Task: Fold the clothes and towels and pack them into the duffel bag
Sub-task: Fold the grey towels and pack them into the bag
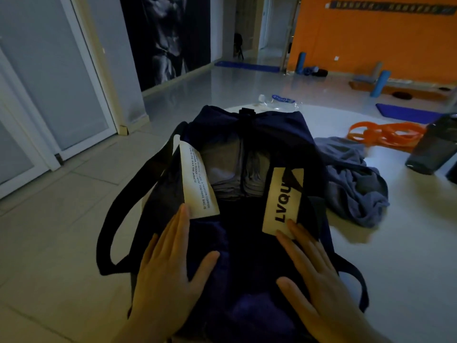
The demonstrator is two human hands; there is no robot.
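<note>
- The navy duffel bag (247, 149) lies open on a white table (395, 243), its mouth facing up, directly in front of the person and stretching away from them.
- Inside the far half of the bag sit folded grey clothes (230, 167), stacked flat in two piles side by side.
- In the near half a dark blue towel (244, 288) fills the bag, and both hands are on it.
- The left hand (170, 266) lies flat with straight fingers spread, pressing the towel's left part; its fingertips reach the near end of a white printed label (197, 179) on the bag's left edge.
- The right hand (311, 268) is likewise flat and spread, holding nothing, pressing the towel's right part; its fingertips touch the near end of a white panel lettered "LVQU" (283, 199).
- Black carry straps (118, 219) loop out from both sides of the bag, the left one hanging past the table edge.
- Just right of the bag a crumpled grey-blue garment (353, 184) lies unfolded on the table.
- Beyond it lie orange resistance bands (385, 136), and near them a dark bottle (435, 144) stands at the right edge.
- Behind the bag's far end lies a clear plastic water bottle (279, 100).
</note>
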